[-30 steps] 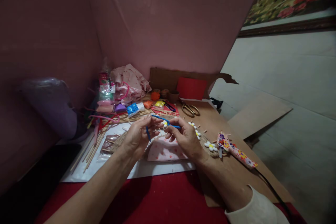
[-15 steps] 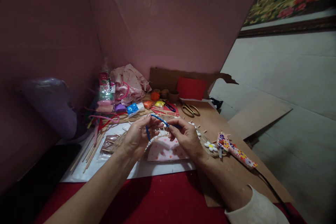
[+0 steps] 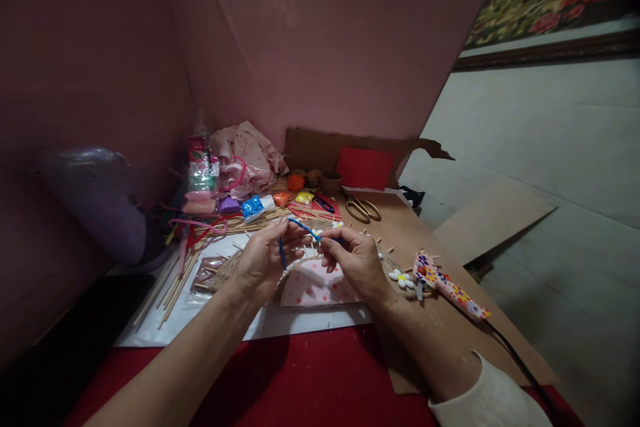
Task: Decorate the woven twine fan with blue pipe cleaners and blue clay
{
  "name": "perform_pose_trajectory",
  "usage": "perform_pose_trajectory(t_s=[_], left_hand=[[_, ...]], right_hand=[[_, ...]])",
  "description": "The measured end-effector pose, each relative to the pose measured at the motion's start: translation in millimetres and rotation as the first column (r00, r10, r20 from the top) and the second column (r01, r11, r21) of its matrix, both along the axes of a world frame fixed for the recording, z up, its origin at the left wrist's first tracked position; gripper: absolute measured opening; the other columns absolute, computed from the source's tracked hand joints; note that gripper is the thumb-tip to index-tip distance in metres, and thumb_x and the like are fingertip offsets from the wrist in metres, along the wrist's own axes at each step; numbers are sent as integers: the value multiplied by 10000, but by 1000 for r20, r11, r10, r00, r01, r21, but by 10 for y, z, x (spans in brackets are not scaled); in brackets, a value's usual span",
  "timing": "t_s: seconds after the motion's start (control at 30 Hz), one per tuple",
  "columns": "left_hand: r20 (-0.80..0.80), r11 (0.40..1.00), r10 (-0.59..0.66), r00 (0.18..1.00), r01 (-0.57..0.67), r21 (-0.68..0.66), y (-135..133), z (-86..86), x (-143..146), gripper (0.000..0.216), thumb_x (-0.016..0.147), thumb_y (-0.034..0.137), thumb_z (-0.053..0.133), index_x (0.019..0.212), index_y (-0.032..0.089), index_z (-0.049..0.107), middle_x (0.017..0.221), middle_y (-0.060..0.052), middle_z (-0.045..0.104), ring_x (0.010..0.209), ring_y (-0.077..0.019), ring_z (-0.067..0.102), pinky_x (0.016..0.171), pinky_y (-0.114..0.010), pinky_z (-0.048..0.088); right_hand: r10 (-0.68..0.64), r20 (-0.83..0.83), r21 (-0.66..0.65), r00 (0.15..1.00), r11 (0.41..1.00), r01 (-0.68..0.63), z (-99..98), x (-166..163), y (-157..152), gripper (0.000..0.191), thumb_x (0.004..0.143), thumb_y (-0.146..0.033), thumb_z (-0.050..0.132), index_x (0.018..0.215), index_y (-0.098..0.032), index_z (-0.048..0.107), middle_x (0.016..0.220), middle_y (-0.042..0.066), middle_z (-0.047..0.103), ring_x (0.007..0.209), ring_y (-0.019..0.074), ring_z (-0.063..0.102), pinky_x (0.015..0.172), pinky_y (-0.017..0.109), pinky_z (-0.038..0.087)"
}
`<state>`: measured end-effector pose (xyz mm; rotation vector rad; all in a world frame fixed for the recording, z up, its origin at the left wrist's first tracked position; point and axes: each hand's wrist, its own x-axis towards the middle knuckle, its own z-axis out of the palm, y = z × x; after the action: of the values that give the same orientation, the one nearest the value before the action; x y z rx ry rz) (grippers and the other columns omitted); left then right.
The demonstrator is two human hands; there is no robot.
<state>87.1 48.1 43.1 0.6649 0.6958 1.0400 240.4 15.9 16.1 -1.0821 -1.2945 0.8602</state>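
A thin blue pipe cleaner (image 3: 303, 223) is stretched between my hands in a bent arc. My left hand (image 3: 265, 257) pinches it near the thumb and fingertips, and one end hangs down by the palm. At its other side, my right hand (image 3: 354, 257) grips the strand between thumb and forefinger. Just under both hands lies a half-round craft piece with a pink dotted fabric centre (image 3: 317, 283), a twine-woven band (image 3: 227, 275) and projecting sticks. White flowers (image 3: 401, 279) with yellow middles sit on that band; my hands cover part of it.
Behind are bundled thin sticks (image 3: 175, 290), coloured clay packets (image 3: 253, 208), gold-handled scissors (image 3: 363, 209) and crumpled pink fabric (image 3: 247, 153). A flower-patterned glue gun (image 3: 450, 287) with a black cord lies right, on brown cardboard (image 3: 470, 340). Red cloth (image 3: 310, 373) covers the near side.
Both hands stay almost in place, still holding the blue pipe cleaner. The right fingers shift very slightly, and a little more of the flowers behind them shows.
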Motion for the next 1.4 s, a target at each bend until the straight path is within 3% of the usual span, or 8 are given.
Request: perform_pose_trajectory(t_s=[0.17,0.47,0.6,0.83,0.97,1.13,1.27,1.4], left_hand=[[5,1000,-1,1000,1,5,2,-9,-2,219,864,188,481,709,120,619,695,-35,664,684,-155,671,549,-226,497],[19,1000,3,1000,-3,22,47,-55,-19,204,860,188,486,734,118,630,725,-48,673,687,-160,671,542,-225,494],[19,1000,10,1000,-11,26,39,-47,-17,210,857,191,490,720,118,631,720,-46,668,693,-161,671,540,-222,489],[14,1000,27,1000,-27,0,31,-47,-13,198,845,182,508,696,123,626,690,-32,660,673,-148,664,547,-223,488],[11,999,43,999,-43,-8,33,-38,-12,195,845,178,508,705,121,631,689,-34,666,647,-138,657,539,-223,483],[-2,999,45,999,-45,-18,31,-21,-12,211,849,171,495,695,122,630,662,-40,665,661,-150,667,545,-224,486],[-5,999,48,999,-48,-21,41,-31,-16,195,842,176,511,697,127,633,664,-42,666,650,-142,661,546,-222,491],[1,999,45,999,-45,-9,56,-64,-22,181,839,183,516,716,127,637,681,-40,669,636,-137,652,559,-231,500]], right_hand=[[-8,-10,-8,1000,1000,8,54,-12,-21,158,753,-273,642,798,-124,670,507,-26,575,427,87,539,422,214,472],[4,4,15,1000,1000,-4,14,16,5,246,741,-217,656,973,-134,661,591,-25,617,463,80,556,455,214,490],[38,-48,21,998,999,-37,-3,10,0,137,766,-249,636,854,-144,628,644,-1,644,528,113,624,471,227,525],[16,-82,19,997,1000,-14,22,8,-5,130,751,-268,654,785,-143,653,566,-5,632,475,116,607,456,238,526],[-23,-18,61,1000,998,24,18,37,13,174,758,-281,656,846,-138,703,530,-20,595,442,86,540,453,223,481],[-59,71,120,996,992,50,-1,77,34,274,828,-336,574,977,-145,703,646,3,595,449,65,486,432,219,437],[-39,41,73,998,997,36,5,75,41,292,803,-316,605,1021,-139,688,612,-5,589,449,68,478,426,216,443],[40,-97,-2,994,999,-40,11,50,40,289,742,-302,665,975,-132,694,625,13,641,498,107,591,461,244,525]])
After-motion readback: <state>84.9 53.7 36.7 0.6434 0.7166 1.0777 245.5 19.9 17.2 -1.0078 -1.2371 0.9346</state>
